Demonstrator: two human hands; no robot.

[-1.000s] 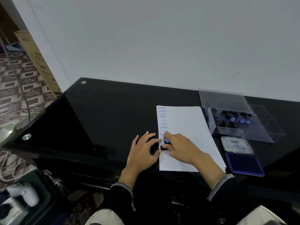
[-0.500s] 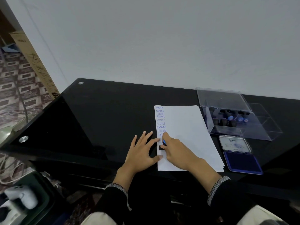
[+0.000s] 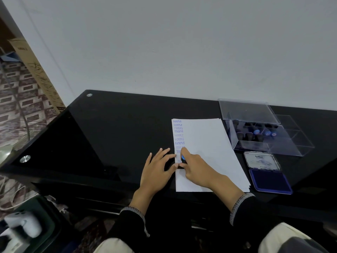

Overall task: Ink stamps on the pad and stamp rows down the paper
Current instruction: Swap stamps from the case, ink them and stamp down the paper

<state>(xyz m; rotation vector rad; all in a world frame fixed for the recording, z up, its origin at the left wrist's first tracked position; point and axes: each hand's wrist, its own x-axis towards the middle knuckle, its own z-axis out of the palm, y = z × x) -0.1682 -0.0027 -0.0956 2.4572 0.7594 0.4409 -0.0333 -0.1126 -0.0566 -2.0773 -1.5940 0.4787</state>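
Paper sheet (image 3: 206,152), centre frame: one column of blue SAMPLE imprints (image 3: 178,136) down its left edge, remainder blank. Right hand (image 3: 196,168) pinches a blue-topped stamp (image 3: 182,160) pressed below the column. Left hand (image 3: 158,168), fingers spread flat, steadies the sheet. Open ink pad (image 3: 267,176) lower right.

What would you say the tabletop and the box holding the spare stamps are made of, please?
The tabletop looks like glossy black glass: it mirrors the wall's light and has round metal fixings at its corners. It could be lacquered board instead. The box looks like clear rigid plastic, since the stamps show through its walls and raised lid.
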